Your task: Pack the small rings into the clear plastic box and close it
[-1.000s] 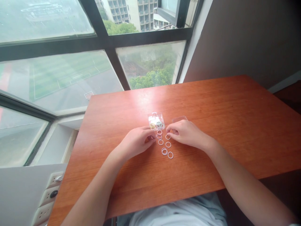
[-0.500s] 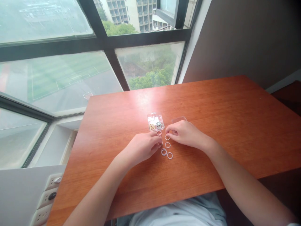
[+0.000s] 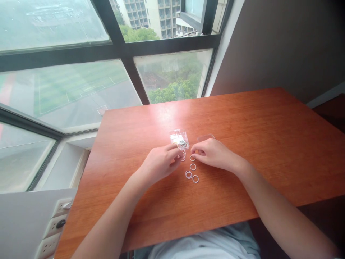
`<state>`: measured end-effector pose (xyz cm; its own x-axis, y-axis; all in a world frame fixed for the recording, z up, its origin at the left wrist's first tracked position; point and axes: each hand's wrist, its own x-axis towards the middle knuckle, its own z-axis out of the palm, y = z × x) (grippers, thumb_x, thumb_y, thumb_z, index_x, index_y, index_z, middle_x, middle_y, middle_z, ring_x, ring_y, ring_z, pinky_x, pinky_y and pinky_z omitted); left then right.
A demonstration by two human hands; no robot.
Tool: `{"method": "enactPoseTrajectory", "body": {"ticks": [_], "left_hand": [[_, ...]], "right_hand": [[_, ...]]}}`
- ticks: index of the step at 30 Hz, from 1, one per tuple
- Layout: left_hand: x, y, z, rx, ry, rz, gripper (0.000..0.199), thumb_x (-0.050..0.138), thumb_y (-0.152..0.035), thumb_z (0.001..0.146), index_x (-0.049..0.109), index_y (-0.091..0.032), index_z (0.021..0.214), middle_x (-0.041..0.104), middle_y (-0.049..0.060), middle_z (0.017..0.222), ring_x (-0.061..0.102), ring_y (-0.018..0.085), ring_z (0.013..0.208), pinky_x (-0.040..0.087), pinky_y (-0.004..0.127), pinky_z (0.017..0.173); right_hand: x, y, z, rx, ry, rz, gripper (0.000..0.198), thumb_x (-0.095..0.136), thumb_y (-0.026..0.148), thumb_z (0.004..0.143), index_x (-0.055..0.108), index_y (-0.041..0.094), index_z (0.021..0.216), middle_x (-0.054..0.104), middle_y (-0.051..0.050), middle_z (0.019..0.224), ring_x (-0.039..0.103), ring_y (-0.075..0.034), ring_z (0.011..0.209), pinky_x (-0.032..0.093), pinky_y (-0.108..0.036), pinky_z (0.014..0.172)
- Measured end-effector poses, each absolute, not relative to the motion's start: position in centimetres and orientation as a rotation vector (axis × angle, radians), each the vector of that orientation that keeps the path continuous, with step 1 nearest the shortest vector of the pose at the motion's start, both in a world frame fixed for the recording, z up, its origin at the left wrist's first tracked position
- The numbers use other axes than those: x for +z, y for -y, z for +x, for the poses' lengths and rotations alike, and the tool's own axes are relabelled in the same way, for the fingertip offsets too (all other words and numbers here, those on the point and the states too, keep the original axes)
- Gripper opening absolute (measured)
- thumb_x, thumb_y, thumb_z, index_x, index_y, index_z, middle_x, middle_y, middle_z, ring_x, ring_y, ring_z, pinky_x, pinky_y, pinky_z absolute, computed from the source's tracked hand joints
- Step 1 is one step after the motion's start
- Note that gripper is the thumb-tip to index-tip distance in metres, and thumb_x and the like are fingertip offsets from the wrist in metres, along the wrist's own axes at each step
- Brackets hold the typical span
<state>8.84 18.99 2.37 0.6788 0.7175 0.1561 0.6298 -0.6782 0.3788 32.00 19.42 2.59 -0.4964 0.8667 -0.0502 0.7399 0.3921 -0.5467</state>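
Note:
A few small pink rings (image 3: 184, 155) lie bunched together on the table just below the clear box. The fingers of my left hand (image 3: 163, 162) are curled in and closed at these rings, partly hiding them. Across a small gap, my right hand (image 3: 212, 153) pinches the edge of a white ring (image 3: 192, 158) with thumb and forefinger, on the tabletop. Nearer to me lie more pale rings: a single one (image 3: 193, 167), an overlapping pair (image 3: 188, 174) and another ring (image 3: 195, 178). The clear box (image 3: 179, 135) holds grey-green rings (image 3: 183, 144) and yellow ones, mostly covered by my left hand.
A clear flat lid (image 3: 205, 137) lies behind my right hand. The brown wooden table (image 3: 256, 126) meets a window frame (image 3: 172, 45) at the back and a grey wall on the right. Power sockets (image 3: 54, 226) are at the lower left.
My left hand has moved slightly up and left, and the lower pink ring now sits with the upper ones. The yellow rings are now mostly covered. My right hand stays in place.

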Motion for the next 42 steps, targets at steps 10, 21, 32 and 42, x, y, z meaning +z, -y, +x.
{"method": "enactPoseTrajectory", "body": {"ticks": [10, 21, 32, 42], "left_hand": [[1.4, -22.3, 8.8, 0.886, -1.525, 2.393, 0.015, 0.051, -0.024, 0.09, 0.065, -0.019, 0.087, 0.059, 0.001, 0.074, 0.052, 0.011, 0.064, 0.039, 0.023, 0.061], [0.6, -22.6, 8.1, 0.923, -1.549, 2.324, 0.015, 0.051, -0.023, 0.089, 0.065, -0.02, 0.086, 0.056, 0.0, 0.071, 0.052, 0.011, 0.065, 0.039, 0.022, 0.062], [0.4, -22.1, 7.6, 0.955, -1.473, 2.251, 0.012, 0.053, -0.02, 0.087, 0.065, -0.019, 0.084, 0.053, -0.002, 0.066, 0.047, 0.01, 0.06, 0.037, 0.022, 0.06], [1.0, -21.1, 7.2, 0.889, -1.389, 2.244, 0.009, 0.057, -0.018, 0.085, 0.066, -0.019, 0.084, 0.052, -0.004, 0.064, 0.046, 0.009, 0.059, 0.036, 0.021, 0.059]], "right_hand": [[2.7, -19.3, 31.8, 0.775, 2.472, -1.41, 0.013, 0.061, 0.023, 0.084, 0.073, 0.024, 0.08, 0.067, 0.002, 0.066, 0.057, -0.012, 0.06, 0.031, -0.023, 0.056], [2.6, -19.2, 32.1, 0.818, 2.569, -1.301, 0.016, 0.061, 0.015, 0.079, 0.073, 0.026, 0.081, 0.074, 0.003, 0.077, 0.065, -0.014, 0.069, 0.039, -0.025, 0.064], [2.1, -18.7, 31.2, 0.565, 2.627, -1.331, 0.018, 0.059, 0.012, 0.076, 0.068, 0.023, 0.065, 0.07, 0.002, 0.067, 0.06, -0.013, 0.061, 0.031, -0.025, 0.059], [2.3, -21.2, 30.7, 0.668, 2.077, -1.254, 0.009, 0.062, 0.021, 0.08, 0.071, 0.018, 0.079, 0.045, 0.006, 0.053, 0.04, -0.007, 0.05, 0.03, -0.021, 0.053]]}}
